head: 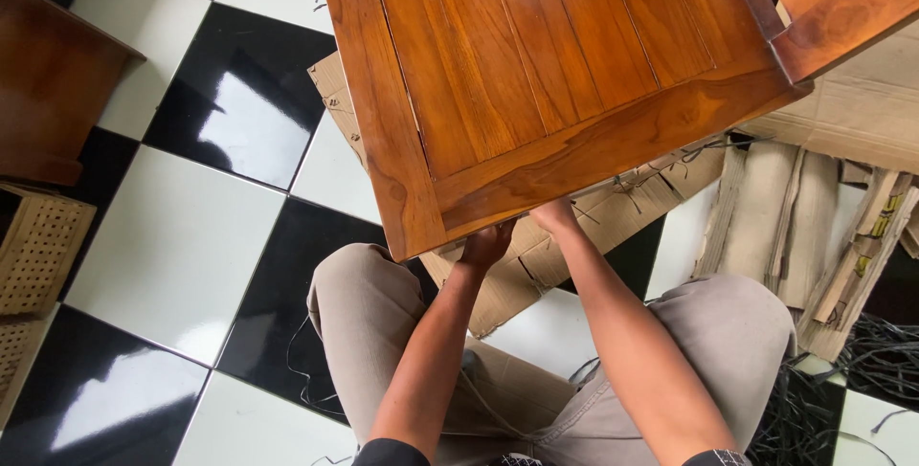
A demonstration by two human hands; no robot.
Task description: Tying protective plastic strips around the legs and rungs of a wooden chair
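Wooden panel (555, 74): filling the upper middle of the view, glossy brown, made of boards inside a frame, lying tilted with its near corner pointing down toward the knees.

Left hand (486, 244): reaching up to the near edge of the wooden panel, close to its lowest corner, fingers curling under that edge and out of sight; probably gripping the rim, though the fingertips are hidden.

Right hand (553, 214): pressing against the same near edge of the wooden panel, just beside the left hand, fingers tucked beneath the wood; impossible to tell whether clasping or only touching.

Second wooden piece (842, 2): meeting the wooden panel at its far right corner, same brown finish, running off the top right.

Cardboard sheet (536, 265): lying flat under the wooden panel, showing past its near edge and its left side, reaching down between the knees.

Cardboard strips (814, 227): lying in a loose pile right of the wooden panel's near edge.

Dark cords (881, 356): tangling on the floor, well right of and below the wooden panel.

Checkered floor (172, 246): spreading left of the wooden panel in shiny black and white tiles.

Dark wooden furniture (48, 83): standing well left of the wooden panel, at the frame's edge.

Woven cane panel (33, 251): sitting below that furniture, also well left of the wooden panel.
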